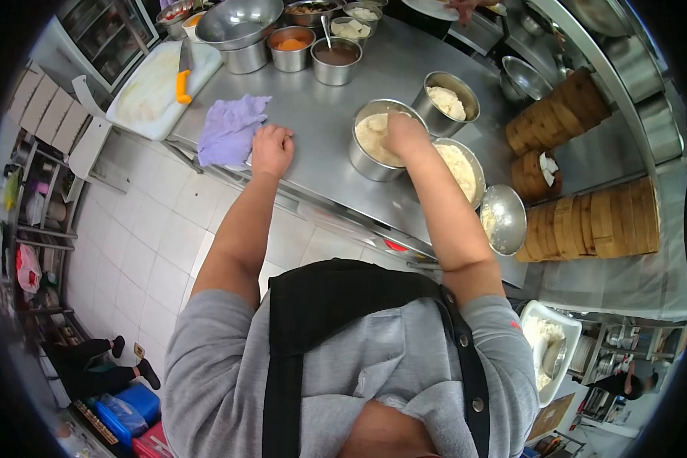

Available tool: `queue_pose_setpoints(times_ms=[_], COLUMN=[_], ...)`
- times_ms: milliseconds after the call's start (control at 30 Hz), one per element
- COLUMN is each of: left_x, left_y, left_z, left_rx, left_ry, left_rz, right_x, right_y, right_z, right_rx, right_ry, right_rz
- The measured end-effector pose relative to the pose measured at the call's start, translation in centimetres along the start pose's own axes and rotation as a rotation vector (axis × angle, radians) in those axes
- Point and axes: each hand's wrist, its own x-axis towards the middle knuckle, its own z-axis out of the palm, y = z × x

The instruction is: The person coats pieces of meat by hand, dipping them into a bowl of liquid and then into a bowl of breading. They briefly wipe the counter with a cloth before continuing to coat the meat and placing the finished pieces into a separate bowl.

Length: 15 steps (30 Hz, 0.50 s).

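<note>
My left hand (272,151) rests at the front edge of the steel table, fingers curled in, with nothing visible in it. Just left of it lies a crumpled purple cloth (230,131). My right hand (406,137) reaches down into a steel pot (375,169), over its pale, grainy contents (372,136); its fingertips are hidden from view. Behind that stands another steel pot (466,126) with a white, lumpy filling (446,102). A third steel container, holding a pale crumbly mass (458,169), sits beside my right forearm.
A steel bowl (510,217) and stacked bamboo steamers (588,221) stand at right. Far left, an orange-handled knife (183,84) lies on a white cutting board (141,103). Pots of orange food (290,46) and brown sauce (336,57) stand at the back. Another person's legs (103,366) show lower left.
</note>
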Motion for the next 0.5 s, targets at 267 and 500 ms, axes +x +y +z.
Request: queue_pose_setpoints(times_ms=[267, 500], left_x=[-0.1, -0.1], left_y=[-0.1, -0.1], left_z=[0.2, 0.2], left_rx=[-0.015, -0.004], left_ry=[0.025, 0.005], left_rz=[0.009, 0.001], right_x=[1.5, 3.2], right_y=[2.2, 1.4], right_z=[-0.5, 0.4], right_rx=[0.224, 0.400], right_ry=[-0.113, -0.119], right_rz=[-0.108, -0.268])
